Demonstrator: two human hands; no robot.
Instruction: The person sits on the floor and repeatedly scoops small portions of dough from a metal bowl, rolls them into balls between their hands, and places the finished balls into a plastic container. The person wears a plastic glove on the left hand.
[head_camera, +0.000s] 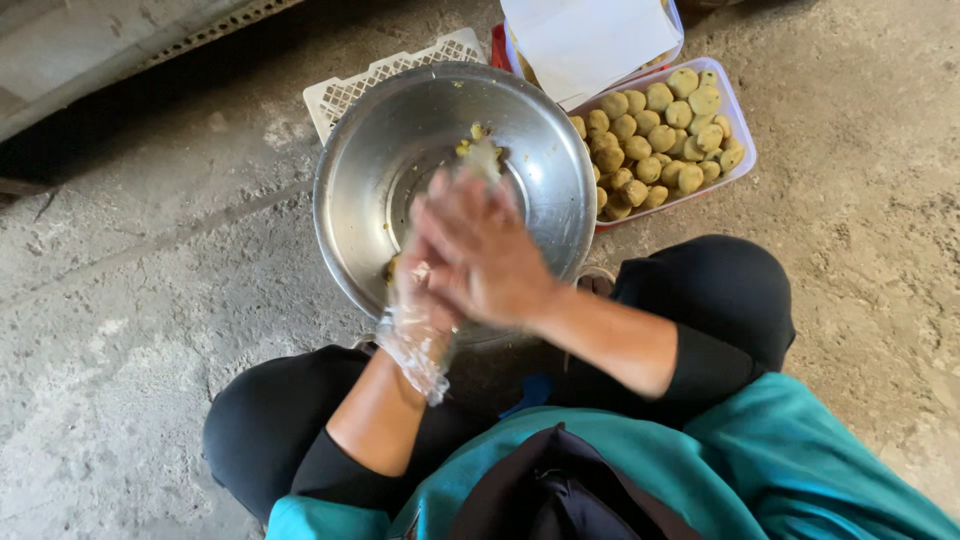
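A rough concrete floor (150, 330) carries everything, and the person crouches on it at the near edge, knees in black trousers either side, a teal garment below. A large steel bowl (455, 180) sits on the floor just ahead of the knees, its far rim overlapping a white slatted crate (345, 95) that lies flat behind it. Just beside the bowl's right rim stands a clear rectangular tub (740, 135) filled with pale yellow-green dough balls (655, 140), packed touching one another. Behind the tub, toward the far edge, a second container is covered by a white sheet (590, 40).

Both hands meet over the middle of the bowl. The right hand (485, 250) is bare and lies flat, palm down, over the left hand (420, 310), which wears a thin clear plastic glove. What is pressed between the palms is hidden and blurred. A yellowish lump of dough (480, 150) lies in the bowl just beyond the fingertips.
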